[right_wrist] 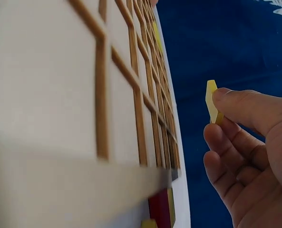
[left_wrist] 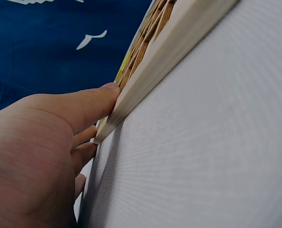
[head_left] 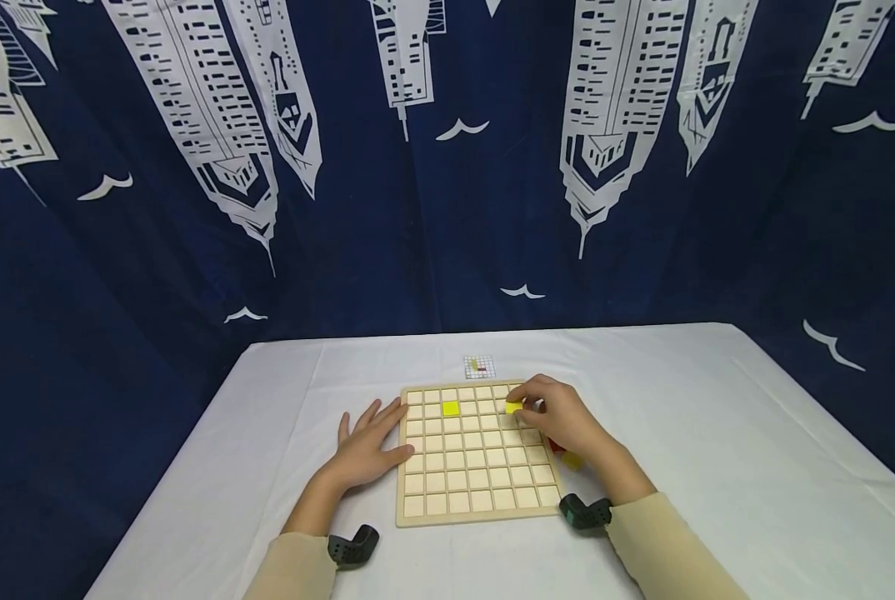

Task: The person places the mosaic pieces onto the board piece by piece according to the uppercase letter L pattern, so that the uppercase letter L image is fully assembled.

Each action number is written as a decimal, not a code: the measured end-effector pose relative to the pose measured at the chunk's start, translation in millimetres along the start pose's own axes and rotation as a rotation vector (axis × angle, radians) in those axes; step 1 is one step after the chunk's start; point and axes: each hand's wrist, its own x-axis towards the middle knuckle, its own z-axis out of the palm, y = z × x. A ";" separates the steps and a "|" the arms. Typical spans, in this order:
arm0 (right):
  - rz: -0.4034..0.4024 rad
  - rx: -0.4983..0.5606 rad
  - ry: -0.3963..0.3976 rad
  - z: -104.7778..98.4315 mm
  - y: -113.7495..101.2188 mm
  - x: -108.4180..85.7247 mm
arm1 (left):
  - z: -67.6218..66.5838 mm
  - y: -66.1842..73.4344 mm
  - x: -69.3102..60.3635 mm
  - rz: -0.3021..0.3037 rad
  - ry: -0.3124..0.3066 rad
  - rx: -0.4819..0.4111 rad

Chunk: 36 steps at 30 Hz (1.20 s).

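A square wooden grid board (head_left: 477,523) lies flat on the white table. One yellow tile (head_left: 451,408) sits in a cell of its second row from the far edge, left of the middle. My right hand (head_left: 556,410) pinches another yellow tile (right_wrist: 210,100) between thumb and fingers; the right wrist view shows it raised off the board. My left hand (head_left: 368,450) rests at the board's left edge with fingers spread, and its thumb (left_wrist: 100,102) touches the wooden rim.
Red and yellow tiles (head_left: 572,460) lie by the board's right edge, partly hidden under my right forearm. Beyond the far edge is a small printed grid card (head_left: 479,367) with coloured marks. A dark blue curtain (head_left: 432,208) with white building prints hangs behind the table.
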 end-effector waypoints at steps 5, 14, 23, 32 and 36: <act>-0.009 0.051 -0.025 6.8 -8.1 -0.3 | 0.3 0.6 -0.5 -0.003 -0.003 -0.002; -0.046 0.066 -0.053 19.6 -21.8 2.9 | 2.2 0.0 0.4 -0.004 -0.002 -0.006; -0.013 0.029 -0.059 38.0 -39.0 11.6 | 1.0 -3.2 1.8 -0.014 -0.005 0.024; 0.000 0.013 -0.036 54.1 -48.3 10.5 | 0.6 -2.9 0.9 -0.011 -0.006 0.022; 0.011 0.007 -0.017 58.9 -46.7 10.3 | 1.4 -1.3 1.3 -0.004 -0.004 0.020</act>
